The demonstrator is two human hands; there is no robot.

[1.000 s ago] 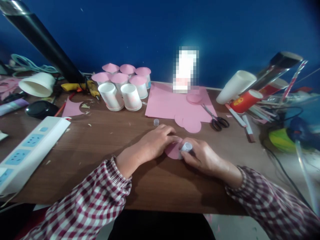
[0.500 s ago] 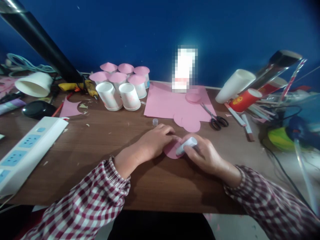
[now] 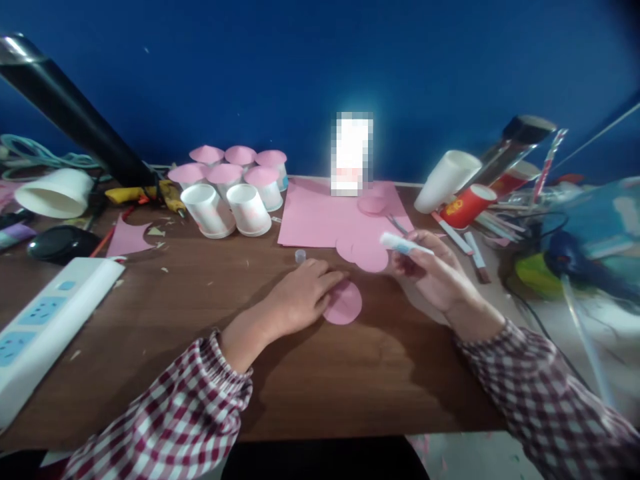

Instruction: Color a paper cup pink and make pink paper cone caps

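Observation:
A round pink paper disc (image 3: 345, 305) lies flat on the table, with a line running in from its rim. My left hand (image 3: 305, 293) rests palm down at its upper left edge, fingers stretched and touching the paper. Raised to the right of the disc, my right hand (image 3: 435, 267) grips a white glue stick (image 3: 406, 245) between thumb and fingers, its end pointing left. A small translucent cap (image 3: 300, 257) stands beyond my left hand. More pink discs (image 3: 369, 257) overlap at the front edge of a pink paper sheet (image 3: 310, 217).
White paper cups (image 3: 207, 212) stand at the back left, several topped with pink cones (image 3: 226, 175). A power strip (image 3: 55, 320) lies left. Scissors (image 3: 397, 223) are partly behind my right hand. A red cup (image 3: 467, 207) and a white cup (image 3: 447, 180) lie back right.
My right hand has lifted the glue stick off the disc and moved right and up, uncovering the paper. My left hand stays on the disc. The camera view has shifted slightly.

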